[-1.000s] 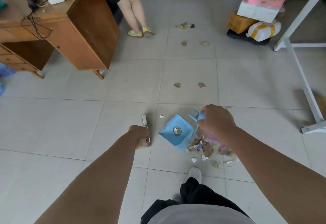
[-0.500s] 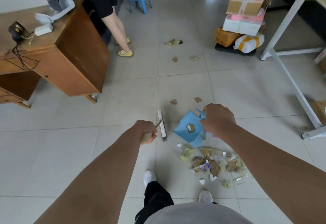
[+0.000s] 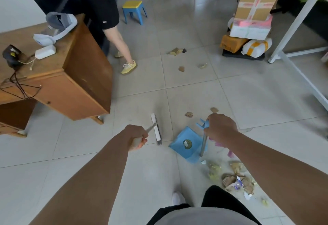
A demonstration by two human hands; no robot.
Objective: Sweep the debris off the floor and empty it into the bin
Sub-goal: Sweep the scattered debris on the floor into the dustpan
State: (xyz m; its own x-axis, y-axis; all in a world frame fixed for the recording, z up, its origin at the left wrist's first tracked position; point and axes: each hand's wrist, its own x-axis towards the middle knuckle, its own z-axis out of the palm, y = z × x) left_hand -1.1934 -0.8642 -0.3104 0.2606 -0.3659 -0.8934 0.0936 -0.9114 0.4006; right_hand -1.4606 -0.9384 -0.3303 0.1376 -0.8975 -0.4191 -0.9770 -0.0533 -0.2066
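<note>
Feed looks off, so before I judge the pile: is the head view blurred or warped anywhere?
Head view: wide-angle warp bows the white table frame and tile lines near the edges; motion smear at right edge; blue plastic dustpan and heap of brown and yellow scraps are readable; soft light, faint shadows.

Pale tiled floor (image 3: 195, 97) filling the frame; wooden desk (image 3: 85, 75) standing at left; blue stool (image 3: 132, 4) sitting upper centre; cartons (image 3: 253, 6) stacking upper right; white table frame (image 3: 294, 27) slanting at right.
</note>
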